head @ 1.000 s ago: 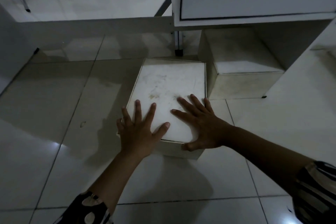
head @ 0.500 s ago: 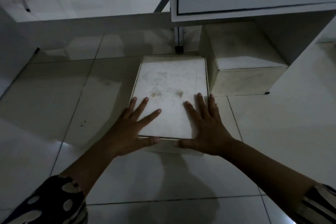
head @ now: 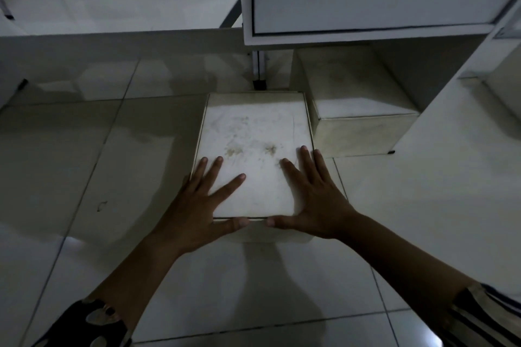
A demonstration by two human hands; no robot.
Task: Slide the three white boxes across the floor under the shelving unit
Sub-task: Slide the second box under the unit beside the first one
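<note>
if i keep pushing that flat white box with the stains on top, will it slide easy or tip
The stained box will probably slide, not tip: it is low and broad, flat on glossy floor tiles. It may veer unless the left hand and right hand push evenly. Its right edge lies close to the second box, so it could rub there.
</note>
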